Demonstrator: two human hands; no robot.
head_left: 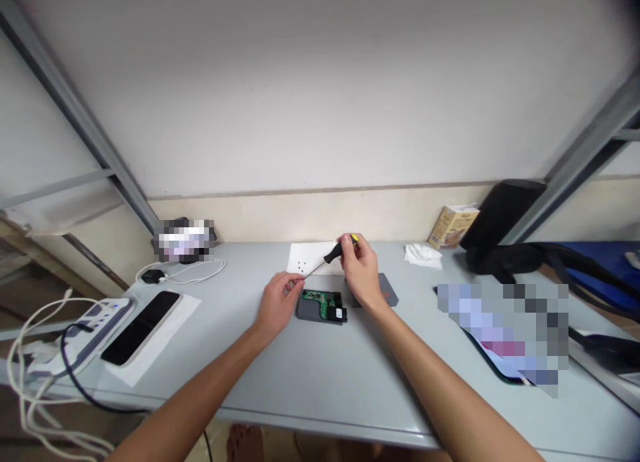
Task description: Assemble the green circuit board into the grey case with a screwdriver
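Note:
My right hand (361, 265) is wrapped round the black and yellow handle of a screwdriver (333, 253). Its thin shaft slants down to the left, over the edge of a white paper. At the tip, the thumb and forefinger of my left hand (280, 299) are pinched together; whatever they hold is too small to make out. Just below the tip lies a dark grey device (310, 310) with a green circuit board (324, 303) exposed. A flat grey cover (387, 290) sits under and beside my right wrist. Several tiny dark screws (301, 267) rest on the white paper (295, 254).
To the left are a phone (143, 329) on white paper, a power strip (80, 339) with cables and a black charger (153, 276). Crumpled tissue (423, 256), a small box (453, 227) and a blurred-out flat device (493, 342) occupy the right. A wall closes the back.

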